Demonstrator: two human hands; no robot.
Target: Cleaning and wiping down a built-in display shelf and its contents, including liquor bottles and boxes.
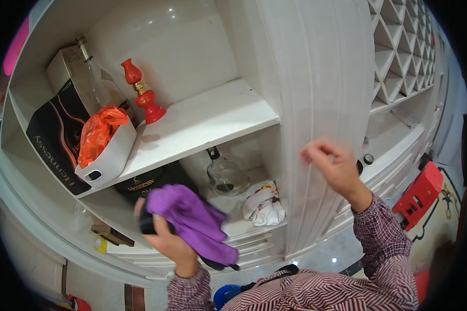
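Note:
My left hand [167, 241] grips a purple cloth [190, 217] together with a round black object [146, 221] whose kind I cannot make out. The cloth hangs to the right, in front of the lower shelf. My right hand [330, 163], blurred, is raised before the white fluted cabinet column [307, 77]. Its fingers are loosely curled and apart, with nothing seen in them. Behind the cloth, partly covered, stands a black Hennessy box [132, 184]. Beside it are a clear glass bottle [225, 177] and a crumpled white cloth or bag [262, 206].
On the upper shelf [202, 105] stand a red oil lamp [144, 93], a tall bottle [101, 81], boxes [58, 132] and a white bin [118, 155] holding an orange plastic bag [101, 136]. A red stool [420, 196] is at right, a blue bucket [225, 295] below.

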